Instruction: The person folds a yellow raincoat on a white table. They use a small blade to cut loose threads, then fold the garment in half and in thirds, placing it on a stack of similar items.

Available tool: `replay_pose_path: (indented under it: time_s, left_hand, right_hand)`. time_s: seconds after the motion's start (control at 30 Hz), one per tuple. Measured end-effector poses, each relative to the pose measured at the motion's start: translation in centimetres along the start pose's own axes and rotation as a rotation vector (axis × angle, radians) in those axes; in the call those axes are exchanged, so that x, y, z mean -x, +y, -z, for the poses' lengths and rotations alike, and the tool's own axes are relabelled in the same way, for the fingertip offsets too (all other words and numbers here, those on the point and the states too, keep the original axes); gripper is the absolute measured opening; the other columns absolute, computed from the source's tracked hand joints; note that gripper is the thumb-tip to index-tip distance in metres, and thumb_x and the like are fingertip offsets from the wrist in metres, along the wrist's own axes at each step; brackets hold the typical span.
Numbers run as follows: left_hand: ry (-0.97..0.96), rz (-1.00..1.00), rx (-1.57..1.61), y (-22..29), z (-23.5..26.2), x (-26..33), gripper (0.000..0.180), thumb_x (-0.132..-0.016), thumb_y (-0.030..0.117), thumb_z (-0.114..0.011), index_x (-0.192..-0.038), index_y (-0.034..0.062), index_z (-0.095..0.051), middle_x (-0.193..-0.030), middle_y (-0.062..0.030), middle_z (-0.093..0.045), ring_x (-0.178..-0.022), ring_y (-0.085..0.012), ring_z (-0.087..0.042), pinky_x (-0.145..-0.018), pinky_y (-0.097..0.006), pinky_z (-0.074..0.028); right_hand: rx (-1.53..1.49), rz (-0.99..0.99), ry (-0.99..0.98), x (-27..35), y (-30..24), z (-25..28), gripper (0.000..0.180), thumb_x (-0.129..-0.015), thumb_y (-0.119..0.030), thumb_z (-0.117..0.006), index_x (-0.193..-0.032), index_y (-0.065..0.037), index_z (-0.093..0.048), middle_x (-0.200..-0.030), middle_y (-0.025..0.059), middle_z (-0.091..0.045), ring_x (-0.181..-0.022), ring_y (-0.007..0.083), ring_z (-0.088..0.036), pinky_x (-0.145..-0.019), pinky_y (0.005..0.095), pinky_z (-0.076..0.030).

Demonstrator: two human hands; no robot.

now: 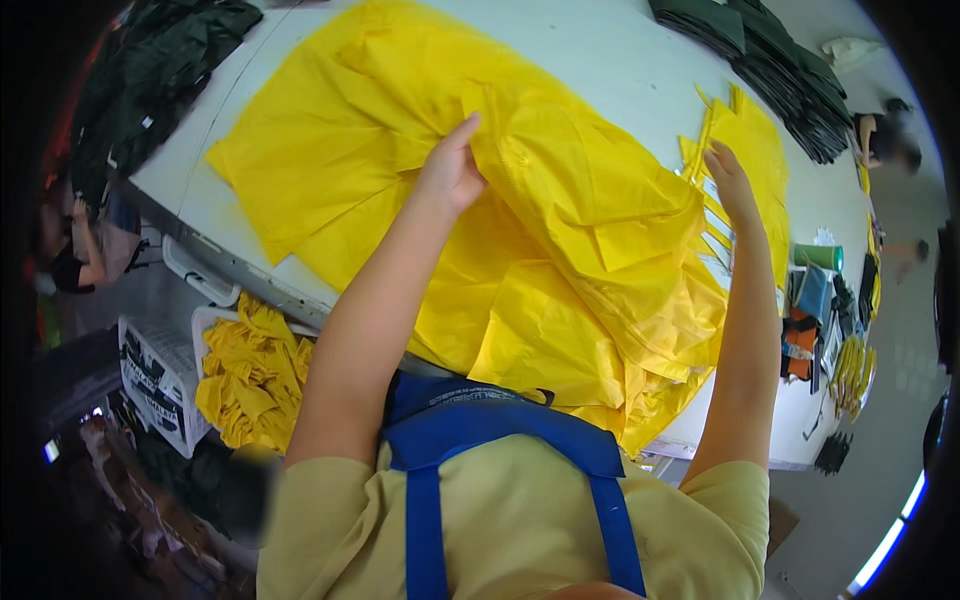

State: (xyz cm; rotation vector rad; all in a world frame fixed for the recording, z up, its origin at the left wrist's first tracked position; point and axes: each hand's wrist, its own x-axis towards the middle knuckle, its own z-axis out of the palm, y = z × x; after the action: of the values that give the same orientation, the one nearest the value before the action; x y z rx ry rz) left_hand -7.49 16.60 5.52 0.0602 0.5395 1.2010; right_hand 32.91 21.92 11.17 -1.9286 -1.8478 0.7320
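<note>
A large yellow garment (590, 220) of thin, slightly shiny cloth lies in loose folds across the table, its near part hanging over the edge toward my blue apron. My left hand (455, 172) is closed on a seamed edge near the middle, with the thumb up and some fingers behind the cloth. Farther right, my right hand (732, 180) is closed at the garment's right end, its fingertips partly hidden. Just beyond that hand lies another yellow cloth piece (762, 150) with narrow strips along its side.
Dark folded cloth is stacked (770, 60) at the far right, and a dark heap (160, 80) lies far left. A white bin (207, 322) of crumpled yellow cloth stands below the table's left edge. A green cylinder (818, 257) and small items sit right. Other people work nearby.
</note>
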Motion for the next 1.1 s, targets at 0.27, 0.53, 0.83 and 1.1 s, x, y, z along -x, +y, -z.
replay_pose_path:
  time_s: [0.27,0.53,0.83,1.1]
  left_hand:
    - [-0.024,0.056,-0.042,0.5,1.0,6.9,0.029,-0.095,0.013,-0.048,-0.124,0.0073,-0.046,-0.122,-0.0085,-0.057,-0.112,-0.021,-0.055,-0.091,-0.037,-0.048]
    - [0.073,-0.048,-0.041,-1.8,5.7,11.8,0.014,-0.093,0.011,-0.051,-0.107,0.0124,-0.053,-0.102,-0.0025,-0.059,-0.093,-0.0117,-0.057,-0.079,-0.029,-0.05]
    - [0.195,-0.616,-1.086,-0.4,4.3,14.8,0.011,-0.084,0.011,-0.066,-0.092,0.0061,-0.06,-0.089,-0.0018,-0.061,-0.077,-0.0114,-0.057,-0.071,-0.023,-0.046]
    - [0.032,-0.829,-1.158,-0.9,4.3,18.0,0.011,-0.081,0.003,-0.067,-0.088,0.0029,-0.058,-0.073,-0.0051,-0.06,-0.064,-0.0121,-0.058,-0.061,-0.023,-0.047]
  right_hand:
    - [-0.106,0.396,-0.708,7.0,-19.5,-11.0,0.031,-0.081,-0.01,-0.063,-0.111,-0.003,-0.06,-0.085,0.0106,-0.066,-0.079,0.019,-0.064,-0.073,0.0295,-0.05]
    - [0.0,0.942,-0.327,8.5,-25.5,-15.6,0.025,-0.074,-0.002,-0.061,-0.098,-0.007,-0.063,-0.096,0.0071,-0.062,-0.107,0.0286,-0.053,-0.097,0.0427,-0.038]
    - [0.337,1.071,-0.635,8.0,-29.3,-15.6,0.02,-0.072,-0.013,-0.062,-0.092,-0.009,-0.064,-0.086,0.0064,-0.061,-0.099,0.0256,-0.053,-0.104,0.0439,-0.032]
    - [0.033,0.801,-1.112,8.4,-29.2,-15.0,0.018,-0.082,-0.019,-0.068,-0.091,-0.004,-0.063,-0.085,0.0081,-0.059,-0.082,0.0248,-0.053,-0.074,0.0323,-0.042]
